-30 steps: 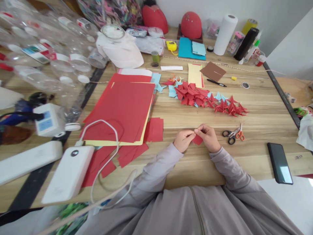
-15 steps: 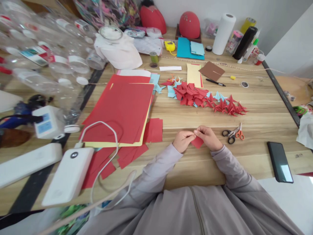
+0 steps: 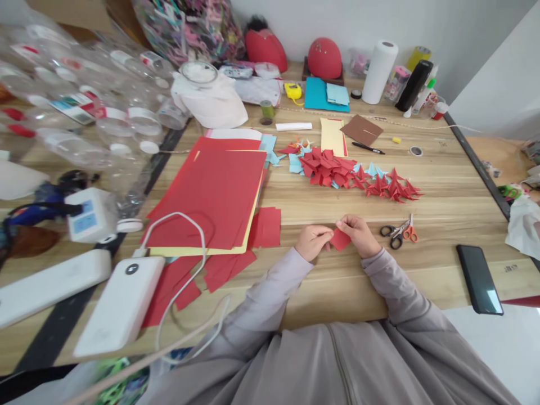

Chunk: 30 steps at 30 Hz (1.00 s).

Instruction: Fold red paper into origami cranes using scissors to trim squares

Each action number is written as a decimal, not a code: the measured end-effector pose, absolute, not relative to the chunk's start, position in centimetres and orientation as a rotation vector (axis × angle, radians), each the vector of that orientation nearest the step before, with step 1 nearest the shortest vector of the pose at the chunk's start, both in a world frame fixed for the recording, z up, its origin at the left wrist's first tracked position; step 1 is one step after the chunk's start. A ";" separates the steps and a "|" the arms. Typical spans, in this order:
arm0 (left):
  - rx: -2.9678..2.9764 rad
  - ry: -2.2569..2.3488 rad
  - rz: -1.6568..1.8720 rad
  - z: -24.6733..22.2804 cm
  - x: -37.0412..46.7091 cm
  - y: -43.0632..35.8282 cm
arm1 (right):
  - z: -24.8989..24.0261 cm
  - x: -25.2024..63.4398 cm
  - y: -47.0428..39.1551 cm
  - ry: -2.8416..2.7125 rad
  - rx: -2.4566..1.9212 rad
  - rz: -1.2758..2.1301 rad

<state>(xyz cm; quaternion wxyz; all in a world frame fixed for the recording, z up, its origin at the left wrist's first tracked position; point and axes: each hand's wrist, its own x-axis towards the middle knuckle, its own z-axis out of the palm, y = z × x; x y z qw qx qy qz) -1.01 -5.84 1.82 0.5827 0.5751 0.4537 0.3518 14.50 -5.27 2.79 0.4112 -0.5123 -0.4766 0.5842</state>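
Observation:
A small folded piece of red paper is held above the wooden table, in front of my body. My right hand pinches its upper right side between thumb and fingers. At the paper's left edge is my left hand, its fingers closed in a pinch on that edge. Beyond both hands lies a heap of folded red paper pieces, with pointed red paper stars or cranes to its right and some light blue ones among them. Scissors with black handles and orange-handled scissors lie right of my right hand.
Large red sheets are stacked at left, with cut red pieces beside them. A white power bank with a cable stands near the front left. Plastic bottles crowd the far left. A phone lies at right.
My left fingers have drawn slightly left from the right fingertips, and more of the small red paper shows between the hands. The whole view has shifted slightly.

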 end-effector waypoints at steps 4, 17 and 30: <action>1.319 1.070 0.828 2.0 -0.7 -5.7 | 2.8 14.5 -5.2 -1.134 -1.280 1.491; 1.312 1.046 0.823 3.2 0.0 -5.3 | 3.2 14.9 -4.5 -1.248 -1.127 1.577; 1.929 0.999 0.938 2.2 -1.3 -2.7 | 2.8 16.4 -2.9 -1.596 -1.034 1.400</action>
